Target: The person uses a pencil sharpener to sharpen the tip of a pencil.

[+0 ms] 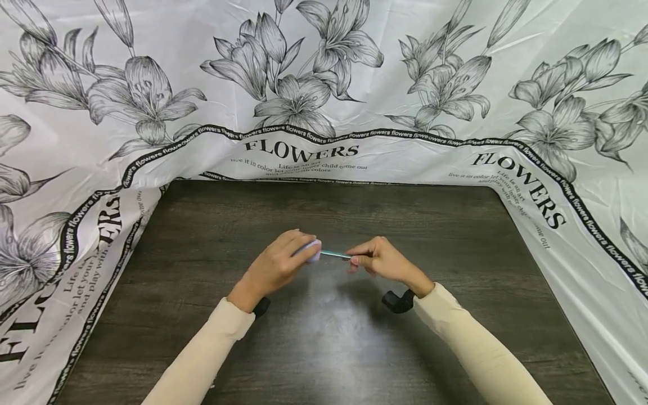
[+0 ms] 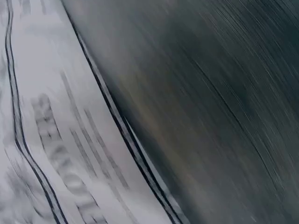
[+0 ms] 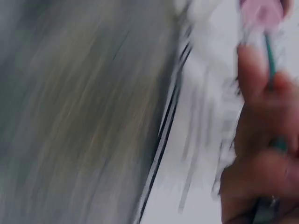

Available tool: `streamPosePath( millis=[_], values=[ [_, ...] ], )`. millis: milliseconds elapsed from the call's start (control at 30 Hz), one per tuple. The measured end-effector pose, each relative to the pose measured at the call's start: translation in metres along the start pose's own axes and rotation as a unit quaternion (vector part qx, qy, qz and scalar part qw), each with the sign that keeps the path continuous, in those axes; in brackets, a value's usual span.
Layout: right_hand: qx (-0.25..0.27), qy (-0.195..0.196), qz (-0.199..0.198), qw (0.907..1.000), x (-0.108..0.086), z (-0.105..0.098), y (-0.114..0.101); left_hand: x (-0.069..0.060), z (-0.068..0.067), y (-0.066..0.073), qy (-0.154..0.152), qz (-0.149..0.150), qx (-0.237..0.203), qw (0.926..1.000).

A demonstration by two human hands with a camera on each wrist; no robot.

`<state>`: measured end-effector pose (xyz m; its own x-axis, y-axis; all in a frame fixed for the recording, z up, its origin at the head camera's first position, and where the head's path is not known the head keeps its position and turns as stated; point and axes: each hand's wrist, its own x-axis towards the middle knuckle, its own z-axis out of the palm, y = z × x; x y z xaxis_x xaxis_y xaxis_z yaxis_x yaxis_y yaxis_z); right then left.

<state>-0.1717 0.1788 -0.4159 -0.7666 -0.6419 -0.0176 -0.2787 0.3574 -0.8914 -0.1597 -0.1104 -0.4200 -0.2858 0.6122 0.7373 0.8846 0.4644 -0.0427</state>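
Note:
Near the middle of the table, my left hand (image 1: 280, 260) grips a small lavender-pink pencil sharpener (image 1: 316, 251), its fingers wrapped over the top and hiding most of it. A thin teal pencil (image 1: 334, 254) runs sideways from the sharpener to my right hand (image 1: 385, 261), which pinches it between thumb and fingers. In the blurred right wrist view, the sharpener's pink round face (image 3: 263, 15) meets the pencil's shaft (image 3: 270, 55). The pencil's tip is hidden. Neither hand nor object shows in the left wrist view.
Both hands are above a dark wood-grain table (image 1: 324, 349). A white flower-printed sheet (image 1: 324, 121) hangs behind it and along both sides. Black straps with mounts (image 1: 397, 302) sit at the wrists.

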Motion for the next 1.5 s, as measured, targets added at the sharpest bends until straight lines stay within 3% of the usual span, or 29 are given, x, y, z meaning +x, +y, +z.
streamPosePath(
  millis=[67,167,300,400,567,700,767,900,1000,1267,1500],
  values=[
    [-0.008,0.017,0.008,0.9998,-0.008,-0.006,0.005,-0.008,-0.004,-0.004,0.027,-0.040,-0.010,0.9988],
    [-0.016,0.043,0.005,0.9989,-0.016,-0.014,0.010,-0.015,-0.008,-0.008,0.056,-0.109,-0.055,0.9909],
    [-0.018,0.047,-0.010,0.9987,-0.016,-0.013,0.012,-0.019,-0.006,-0.008,0.050,-0.159,-0.093,0.9815],
    [-0.018,0.063,0.002,0.9979,-0.017,-0.010,0.014,-0.021,-0.002,-0.005,0.057,-0.194,-0.106,0.9736],
    [-0.048,0.107,0.036,0.9925,-0.019,-0.003,0.018,-0.021,0.007,-0.003,0.093,-0.259,-0.129,0.9527],
    [-0.095,0.150,0.069,0.9817,-0.020,0.005,0.020,-0.023,0.015,-0.002,0.109,-0.311,-0.140,0.9335],
    [-0.124,0.187,0.094,0.9700,-0.019,0.009,0.022,-0.025,0.019,-0.001,0.101,-0.344,-0.146,0.9222],
    [-0.168,0.254,0.167,0.9379,-0.019,0.015,0.028,-0.029,0.026,0.000,0.078,-0.408,-0.158,0.8961],
    [-0.172,0.266,0.208,0.9254,-0.021,0.017,0.038,-0.032,0.032,0.001,0.059,-0.439,-0.162,0.8817],
    [-0.165,0.256,0.280,0.9103,-0.023,0.024,0.063,-0.042,0.043,0.001,0.006,-0.489,-0.140,0.8610],
    [-0.199,0.250,0.301,0.8984,-0.024,0.031,0.077,-0.046,0.047,0.001,-0.017,-0.498,-0.121,0.8586]
  ],
)
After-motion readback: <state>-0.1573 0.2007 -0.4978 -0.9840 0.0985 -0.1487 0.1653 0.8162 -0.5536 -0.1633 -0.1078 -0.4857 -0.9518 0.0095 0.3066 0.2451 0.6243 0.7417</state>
